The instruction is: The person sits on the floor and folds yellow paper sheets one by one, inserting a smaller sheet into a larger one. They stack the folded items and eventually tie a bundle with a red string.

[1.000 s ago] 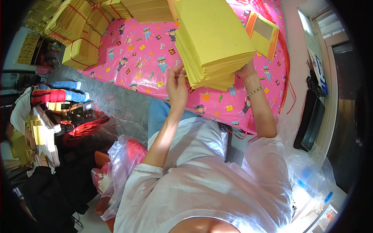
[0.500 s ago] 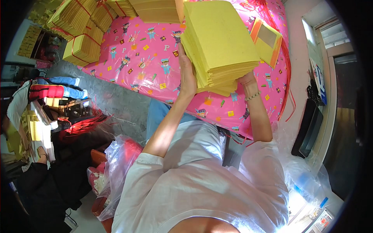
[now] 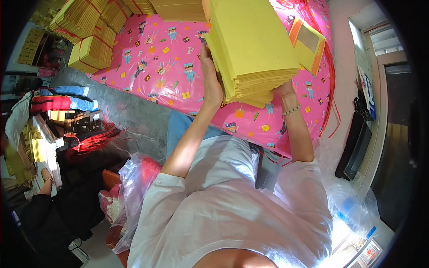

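A thick stack of yellow paper sheets [image 3: 250,42] is between my two hands over the pink table cover. My left hand [image 3: 211,79] lies along the stack's left side, with its fingers pointing away from me. Partly hidden by the near right corner, my right hand [image 3: 284,90] grips the stack from below and the side; a beaded bracelet [image 3: 291,110] circles that wrist. The stack's near edges are uneven, and a few lower sheets stick out at the bottom.
Tied yellow paper bundles [image 3: 91,52] line the table's far left. An orange-edged yellow packet [image 3: 307,47] and red plastic strings [image 3: 330,85] lie at the right. A pink patterned cover [image 3: 156,76] spans the table. At left, a co-worker's hand [image 3: 46,175] rests by yellow paper.
My left hand and the stack's left side have shifted slightly left. The near edges of the sheets are more spread out. My right hand stays almost where it was.
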A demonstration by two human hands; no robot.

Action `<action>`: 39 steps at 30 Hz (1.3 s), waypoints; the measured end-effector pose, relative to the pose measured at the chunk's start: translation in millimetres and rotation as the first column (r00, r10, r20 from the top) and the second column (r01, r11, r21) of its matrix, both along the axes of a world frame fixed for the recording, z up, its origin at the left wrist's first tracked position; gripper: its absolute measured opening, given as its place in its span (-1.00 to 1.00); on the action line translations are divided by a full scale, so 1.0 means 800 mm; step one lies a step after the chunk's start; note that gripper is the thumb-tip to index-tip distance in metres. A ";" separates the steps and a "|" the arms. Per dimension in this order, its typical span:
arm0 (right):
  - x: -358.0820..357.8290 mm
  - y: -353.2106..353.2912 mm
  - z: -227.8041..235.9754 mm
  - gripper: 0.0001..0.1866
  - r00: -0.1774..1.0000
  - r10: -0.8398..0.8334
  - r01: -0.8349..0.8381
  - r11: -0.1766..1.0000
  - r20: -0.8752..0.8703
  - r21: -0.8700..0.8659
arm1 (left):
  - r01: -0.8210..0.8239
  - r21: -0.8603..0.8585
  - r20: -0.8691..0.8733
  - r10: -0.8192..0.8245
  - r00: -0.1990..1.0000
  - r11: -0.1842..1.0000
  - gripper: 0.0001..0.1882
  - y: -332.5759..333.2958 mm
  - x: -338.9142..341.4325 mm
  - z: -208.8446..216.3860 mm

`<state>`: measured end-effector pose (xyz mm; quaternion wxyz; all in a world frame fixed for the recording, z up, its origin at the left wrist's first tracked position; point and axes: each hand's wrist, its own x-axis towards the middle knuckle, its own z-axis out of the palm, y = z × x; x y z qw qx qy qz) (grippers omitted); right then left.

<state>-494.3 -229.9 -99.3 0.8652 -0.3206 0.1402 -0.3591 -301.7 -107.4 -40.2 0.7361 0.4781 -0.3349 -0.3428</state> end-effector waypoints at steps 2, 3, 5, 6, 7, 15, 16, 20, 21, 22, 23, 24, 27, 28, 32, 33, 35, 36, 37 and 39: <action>0.002 0.000 0.001 -0.58 1.000 -0.012 0.012 0.998 -0.003 0.061 | -0.001 -0.007 -0.009 0.001 1.000 1.000 -0.24 -0.003 0.003 -0.003; 0.005 0.005 0.009 -0.57 0.996 -0.065 0.071 0.992 -0.062 0.107 | 0.000 -0.013 -0.023 0.000 1.000 1.000 -0.24 -0.004 0.002 -0.004; 0.031 0.034 0.048 -0.55 0.916 -0.247 0.309 0.937 -0.315 0.164 | 0.020 -0.027 -0.055 -0.021 0.998 0.999 -0.24 -0.005 0.001 -0.006; 0.035 0.040 0.055 -0.55 0.867 -0.296 0.384 0.910 -0.401 0.157 | 0.040 -0.029 -0.060 -0.042 0.997 0.999 -0.25 -0.004 -0.001 -0.003; 0.033 0.041 0.050 -0.56 0.866 -0.296 0.372 0.920 -0.402 0.124 | 0.059 -0.032 -0.065 -0.061 0.996 0.998 -0.25 -0.001 -0.002 0.000; 0.012 0.028 0.006 -0.59 0.911 -0.207 0.187 0.978 -0.356 -0.090 | 0.153 -0.028 -0.178 -0.156 0.972 0.988 -0.27 0.002 0.001 -0.006; 0.011 0.025 0.005 -0.59 0.927 -0.182 0.172 0.983 -0.329 -0.059 | 0.165 -0.023 -0.201 -0.166 0.965 0.986 -0.26 0.002 0.004 -0.009; -0.009 0.001 -0.014 -0.59 0.995 -0.042 0.045 0.998 -0.087 0.033 | 0.089 -0.010 -0.023 -0.089 0.996 0.996 -0.26 -0.003 0.002 0.013; -0.005 -0.002 -0.007 -0.58 0.997 -0.039 0.041 0.999 -0.064 0.031 | 0.098 0.003 -0.033 -0.098 0.995 0.995 -0.27 0.000 0.006 0.015; -0.005 0.001 -0.001 -0.57 0.988 -0.098 0.099 0.995 -0.124 0.003 | 0.075 0.028 -0.031 -0.075 0.997 0.997 -0.27 0.000 0.011 0.015; -0.004 0.002 0.005 -0.56 0.971 -0.170 0.168 0.985 -0.166 -0.027 | 0.052 0.055 -0.031 -0.050 0.998 0.997 -0.28 0.001 0.016 0.016; 0.005 0.005 0.020 -0.55 0.950 -0.236 0.228 0.972 -0.207 -0.062 | -0.009 0.089 -0.016 0.011 1.000 0.996 -0.28 0.001 0.023 0.013; 0.035 0.016 0.066 -0.54 0.850 -0.449 0.426 0.893 -0.274 -0.143 | -0.128 0.158 0.028 0.125 0.992 0.979 -0.30 -0.004 0.036 0.011; 0.037 0.014 0.070 -0.54 0.837 -0.469 0.446 0.883 -0.281 -0.146 | -0.135 0.155 0.046 0.129 0.990 0.979 -0.31 -0.007 0.038 0.013; 0.040 0.005 0.077 -0.54 0.829 -0.477 0.456 0.879 -0.292 -0.140 | -0.078 0.063 0.149 0.068 0.987 0.995 -0.33 -0.028 0.046 0.024; 0.040 0.004 0.075 -0.54 0.830 -0.471 0.452 0.882 -0.298 -0.135 | -0.070 0.052 0.171 0.060 0.983 0.996 -0.33 -0.030 0.046 0.024; 0.040 0.005 0.072 -0.54 0.836 -0.457 0.441 0.889 -0.304 -0.123 | -0.064 0.037 0.207 0.055 0.977 0.997 -0.34 -0.035 0.049 0.025; 0.039 0.007 0.071 -0.54 0.837 -0.451 0.438 0.892 -0.310 -0.116 | -0.058 0.032 0.216 0.050 0.975 0.998 -0.34 -0.036 0.049 0.025; 0.038 0.008 0.073 -0.54 0.836 -0.452 0.437 0.891 -0.311 -0.121 | -0.054 0.027 0.220 0.047 0.974 0.998 -0.34 -0.036 0.049 0.024; 0.038 0.005 0.073 -0.55 0.840 -0.440 0.429 0.897 -0.318 -0.107 | -0.032 -0.015 0.229 0.035 0.973 0.999 -0.42 -0.039 0.051 0.024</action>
